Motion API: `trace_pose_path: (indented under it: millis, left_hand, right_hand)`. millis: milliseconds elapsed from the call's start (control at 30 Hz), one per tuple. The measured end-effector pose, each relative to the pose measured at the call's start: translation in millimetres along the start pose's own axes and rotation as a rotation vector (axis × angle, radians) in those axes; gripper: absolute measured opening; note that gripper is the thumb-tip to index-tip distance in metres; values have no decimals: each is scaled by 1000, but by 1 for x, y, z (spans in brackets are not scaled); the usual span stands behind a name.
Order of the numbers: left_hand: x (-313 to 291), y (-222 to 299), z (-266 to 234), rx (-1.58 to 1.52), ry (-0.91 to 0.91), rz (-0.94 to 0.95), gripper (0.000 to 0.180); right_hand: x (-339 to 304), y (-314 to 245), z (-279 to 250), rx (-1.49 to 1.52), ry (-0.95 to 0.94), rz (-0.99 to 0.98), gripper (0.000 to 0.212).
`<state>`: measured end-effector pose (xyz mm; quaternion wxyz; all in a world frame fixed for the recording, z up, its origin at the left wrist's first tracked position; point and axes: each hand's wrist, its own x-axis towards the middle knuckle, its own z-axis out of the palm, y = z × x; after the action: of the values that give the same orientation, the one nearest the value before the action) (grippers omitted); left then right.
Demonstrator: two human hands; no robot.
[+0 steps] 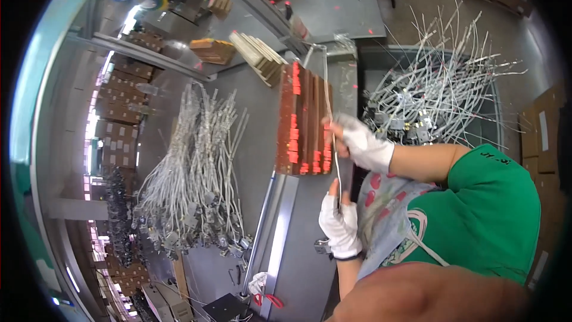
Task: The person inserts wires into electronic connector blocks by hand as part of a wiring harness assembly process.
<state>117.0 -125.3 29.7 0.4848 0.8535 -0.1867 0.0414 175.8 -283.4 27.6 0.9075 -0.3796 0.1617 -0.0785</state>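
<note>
A thin white cable [327, 86] runs along the right side of a reddish-brown block fixture [292, 119] with glowing red marks. My right hand [363, 143], in a white fingerless glove, pinches it beside the block. Lower down, my left hand [339, 223], gloved the same way, closes on the cable between thumb and fingers. Past the block's far end, the cable bends over toward the left. A small metal connector [322, 246] lies beside my left hand; whether it belongs to this cable is hidden.
Bundled white cables with connectors [193, 161] cover the bench on the left. A grey bin [497, 98] on the right holds more loose cables. Wooden blocks [259, 56] stand beyond the fixture. Metal rails [277, 226] and red-handled scissors [268, 301] are at the lower middle.
</note>
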Motion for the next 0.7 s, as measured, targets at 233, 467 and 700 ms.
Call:
trace_pose_path:
  millis: [233, 467, 700]
  left_hand:
    - [10, -10, 32, 165, -159, 10, 23]
    - [47, -7, 69, 204, -54, 169, 36]
    - [43, -18, 77, 297, -75, 180, 27]
  right_hand:
    - [48, -8, -79, -158, 146, 133, 29]
    - [58, -29, -80, -198, 136, 52, 41]
    - [53, -34, -58, -1308, -223, -473, 24]
